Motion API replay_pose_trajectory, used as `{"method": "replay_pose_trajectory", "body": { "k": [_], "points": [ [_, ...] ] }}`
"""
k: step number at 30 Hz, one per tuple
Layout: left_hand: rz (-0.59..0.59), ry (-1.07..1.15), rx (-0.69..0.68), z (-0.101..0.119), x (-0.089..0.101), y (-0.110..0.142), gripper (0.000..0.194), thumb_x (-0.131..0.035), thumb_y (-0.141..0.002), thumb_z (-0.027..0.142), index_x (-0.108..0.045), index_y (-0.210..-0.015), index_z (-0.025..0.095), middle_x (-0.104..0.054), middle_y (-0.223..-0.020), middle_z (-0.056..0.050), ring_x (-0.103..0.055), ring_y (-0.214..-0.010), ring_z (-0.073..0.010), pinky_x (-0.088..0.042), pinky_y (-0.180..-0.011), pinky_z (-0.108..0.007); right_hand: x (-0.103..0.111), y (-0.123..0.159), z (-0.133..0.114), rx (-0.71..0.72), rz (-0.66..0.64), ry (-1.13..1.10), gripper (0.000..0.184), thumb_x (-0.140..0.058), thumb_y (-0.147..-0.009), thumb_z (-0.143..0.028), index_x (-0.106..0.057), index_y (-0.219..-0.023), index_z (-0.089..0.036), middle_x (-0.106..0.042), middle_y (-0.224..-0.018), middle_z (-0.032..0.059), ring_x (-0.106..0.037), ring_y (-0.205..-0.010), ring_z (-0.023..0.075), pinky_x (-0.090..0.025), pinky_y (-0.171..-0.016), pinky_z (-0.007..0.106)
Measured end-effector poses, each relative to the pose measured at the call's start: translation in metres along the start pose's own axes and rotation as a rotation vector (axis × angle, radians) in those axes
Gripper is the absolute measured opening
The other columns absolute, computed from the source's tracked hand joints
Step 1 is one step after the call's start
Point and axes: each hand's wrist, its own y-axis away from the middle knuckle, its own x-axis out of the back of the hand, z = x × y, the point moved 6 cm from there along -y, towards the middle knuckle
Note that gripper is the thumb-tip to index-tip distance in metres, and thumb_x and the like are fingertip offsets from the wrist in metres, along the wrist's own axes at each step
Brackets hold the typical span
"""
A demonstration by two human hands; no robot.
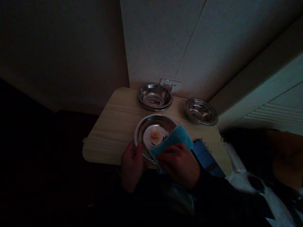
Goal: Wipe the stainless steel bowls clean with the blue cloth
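My left hand (133, 165) grips the near left rim of a shiny metal basin (145, 130), its thumb on top of the edge. The basin has a round yellow and red sticker (154, 136) on its inside bottom. In my right hand (179, 163) is a blue cloth (178, 137), pressed against the near right rim and partly covering the basin's inside. Fingers of the right hand are closed over the cloth. The basin is at the table's near edge, and its underside is hidden.
Metal bowls, stacked, stand at the back of the wooden table (107, 132): one stack (153, 93) by the wall socket (170, 84), another bowl stack (201, 112) at the right. A phone (208, 158) lies right of my right hand. White plastic (246, 181) is beyond the table's right edge.
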Motion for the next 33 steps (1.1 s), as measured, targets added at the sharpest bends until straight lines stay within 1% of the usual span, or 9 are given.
{"method": "replay_pose_trajectory", "body": {
  "k": [4,9,15,19,22,26,30,33],
  "points": [
    [0.002,0.029,0.002,-0.003,-0.001,0.000,0.032,-0.051,-0.081,0.041,-0.058,-0.100,0.017,-0.049,-0.042,0.007,-0.046,-0.033,-0.0118,-0.034,-0.032,-0.020,0.003,0.005,0.006,-0.038,0.015,0.053,0.014,-0.058,-0.085,-0.019,-0.069,-0.092,-0.025,-0.072,-0.091,0.0023,-0.060,-0.094,0.0196,-0.028,-0.083,0.038],
    [0.009,0.022,0.006,-0.003,-0.001,0.000,0.032,-0.051,-0.080,0.042,-0.060,-0.098,0.016,-0.046,-0.040,0.008,-0.046,-0.032,-0.0119,-0.033,-0.031,-0.020,0.001,0.005,0.002,-0.021,0.006,0.020,0.014,-0.057,-0.086,-0.019,-0.069,-0.091,-0.024,-0.072,-0.086,0.0020,-0.060,-0.094,0.0191,-0.029,-0.082,0.036],
    [0.015,0.022,-0.001,0.000,-0.002,0.001,0.033,-0.050,-0.081,0.041,-0.059,-0.101,0.017,-0.049,-0.042,0.007,-0.045,-0.031,-0.0116,-0.033,-0.031,-0.020,0.005,0.005,0.007,-0.061,0.027,0.057,0.016,-0.058,-0.086,-0.020,-0.069,-0.095,-0.027,-0.071,-0.091,0.0022,-0.060,-0.094,0.0193,-0.029,-0.084,0.037],
    [0.024,0.008,-0.009,-0.001,-0.001,0.001,0.031,-0.050,-0.081,0.041,-0.059,-0.098,0.017,-0.048,-0.043,0.007,-0.046,-0.032,-0.0120,-0.034,-0.032,-0.020,0.003,0.000,0.001,-0.037,0.001,0.024,0.015,-0.057,-0.086,-0.020,-0.070,-0.092,-0.026,-0.072,-0.089,0.0024,-0.060,-0.094,0.0193,-0.030,-0.082,0.036],
    [0.024,0.015,0.002,0.000,-0.001,0.001,0.032,-0.051,-0.080,0.040,-0.059,-0.099,0.016,-0.049,-0.044,0.006,-0.045,-0.031,-0.0117,-0.034,-0.031,-0.020,0.004,0.003,0.005,-0.026,0.011,0.040,0.015,-0.058,-0.086,-0.021,-0.069,-0.093,-0.026,-0.072,-0.091,0.0028,-0.060,-0.094,0.0198,-0.029,-0.082,0.037],
    [0.021,0.018,-0.005,0.002,-0.003,0.000,0.031,-0.050,-0.081,0.040,-0.059,-0.099,0.016,-0.049,-0.044,0.006,-0.045,-0.031,-0.0117,-0.034,-0.031,-0.020,0.006,0.006,0.008,-0.046,0.041,0.052,0.015,-0.059,-0.084,-0.018,-0.069,-0.093,-0.026,-0.072,-0.090,0.0019,-0.060,-0.094,0.0197,-0.028,-0.083,0.037],
    [0.030,0.003,-0.018,0.003,-0.001,-0.001,0.029,-0.050,-0.081,0.040,-0.059,-0.095,0.017,-0.048,-0.044,0.006,-0.046,-0.031,-0.0117,-0.033,-0.031,-0.020,0.000,-0.004,-0.004,-0.012,0.012,0.001,0.014,-0.056,-0.087,-0.019,-0.069,-0.092,-0.025,-0.072,-0.088,0.0016,-0.060,-0.093,0.0185,-0.029,-0.082,0.036],
    [0.028,0.008,0.005,0.001,0.001,-0.001,0.031,-0.052,-0.080,0.041,-0.059,-0.098,0.017,-0.048,-0.043,0.007,-0.046,-0.031,-0.0118,-0.033,-0.031,-0.021,0.002,-0.003,0.000,-0.003,-0.010,0.025,0.015,-0.057,-0.087,-0.021,-0.069,-0.094,-0.025,-0.072,-0.090,0.0023,-0.060,-0.094,0.0194,-0.029,-0.082,0.037]
  ]
}}
